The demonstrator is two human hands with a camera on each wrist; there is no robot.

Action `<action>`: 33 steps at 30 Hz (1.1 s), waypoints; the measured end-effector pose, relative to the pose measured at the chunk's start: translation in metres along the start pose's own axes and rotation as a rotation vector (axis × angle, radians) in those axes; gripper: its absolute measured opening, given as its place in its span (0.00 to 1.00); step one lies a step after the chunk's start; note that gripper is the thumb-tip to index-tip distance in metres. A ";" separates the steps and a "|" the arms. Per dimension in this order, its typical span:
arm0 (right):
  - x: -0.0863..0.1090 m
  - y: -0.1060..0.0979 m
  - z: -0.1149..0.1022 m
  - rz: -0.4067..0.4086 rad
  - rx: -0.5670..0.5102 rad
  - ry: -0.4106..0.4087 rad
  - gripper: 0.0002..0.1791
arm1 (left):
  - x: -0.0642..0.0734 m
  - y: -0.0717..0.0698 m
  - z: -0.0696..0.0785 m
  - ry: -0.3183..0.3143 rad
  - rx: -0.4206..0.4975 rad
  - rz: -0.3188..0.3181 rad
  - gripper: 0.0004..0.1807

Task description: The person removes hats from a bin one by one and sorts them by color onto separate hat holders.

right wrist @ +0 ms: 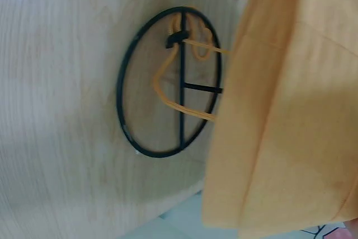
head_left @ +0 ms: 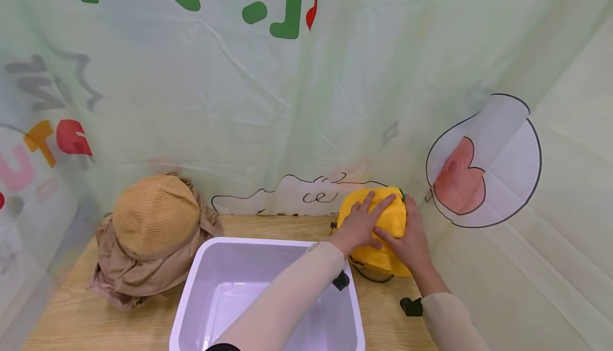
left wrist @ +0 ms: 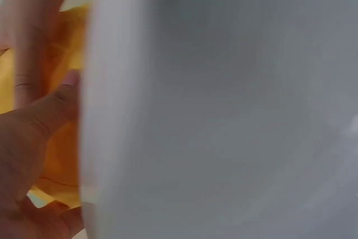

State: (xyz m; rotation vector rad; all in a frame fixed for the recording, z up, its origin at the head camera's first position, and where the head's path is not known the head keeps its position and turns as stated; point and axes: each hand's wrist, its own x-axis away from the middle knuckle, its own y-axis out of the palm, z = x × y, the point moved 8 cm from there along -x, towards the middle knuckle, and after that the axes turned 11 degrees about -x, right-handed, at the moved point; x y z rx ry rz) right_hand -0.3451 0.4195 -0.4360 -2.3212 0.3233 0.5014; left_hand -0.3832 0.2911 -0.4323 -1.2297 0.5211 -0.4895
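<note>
A yellow bucket-style hat (head_left: 395, 218) sits over a black wire stand (right wrist: 182, 96) at the right back of the table. My left hand (head_left: 358, 228) lies across the hat's crown with fingers spread. Against its right side rests my right hand (head_left: 413, 239), thumb over the front and fingers extended along the edge. Part of the left hand (left wrist: 33, 144) shows beside the yellow cloth in the left wrist view. The right wrist view shows the brim (right wrist: 268, 138) and a looped yellow cord (right wrist: 162, 88) with a black toggle (right wrist: 177, 38), hanging by the stand's round base.
A white plastic basin (head_left: 230, 271) stands front centre, beneath my left forearm. At the left, a tan woven hat (head_left: 155, 215) sits on top of brown cloth hats (head_left: 148, 276). A printed curtain (head_left: 215, 101) hangs behind the wooden table (head_left: 72, 319) and along its sides.
</note>
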 end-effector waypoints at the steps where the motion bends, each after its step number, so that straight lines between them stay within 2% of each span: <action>1: 0.001 0.000 0.001 0.004 0.009 0.006 0.65 | -0.001 0.002 -0.001 -0.007 0.003 -0.008 0.72; 6: 0.003 -0.003 -0.003 -0.001 0.031 0.006 0.65 | 0.004 0.001 -0.001 -0.013 0.022 -0.061 0.71; 9: 0.002 -0.009 -0.013 0.029 0.043 -0.048 0.65 | 0.007 -0.005 -0.002 -0.007 0.027 -0.070 0.67; 12: 0.003 -0.011 -0.022 0.072 0.070 -0.124 0.62 | 0.006 -0.005 -0.002 0.009 -0.004 -0.072 0.66; 17: 0.008 0.004 -0.016 -0.010 0.112 -0.137 0.64 | 0.005 0.000 -0.005 0.025 -0.057 -0.086 0.68; 21: 0.006 0.010 -0.008 -0.043 0.118 -0.114 0.68 | 0.007 -0.004 -0.011 0.009 -0.032 -0.090 0.67; 25: 0.004 0.007 -0.010 -0.066 0.089 -0.084 0.67 | 0.010 -0.007 -0.014 0.001 0.006 -0.124 0.61; 28: 0.006 -0.003 -0.017 -0.024 0.061 -0.062 0.63 | 0.017 -0.012 -0.009 0.031 0.013 -0.140 0.57; 33: 0.015 -0.018 -0.049 0.107 -0.022 -0.062 0.53 | 0.042 -0.035 -0.001 0.116 0.000 -0.082 0.54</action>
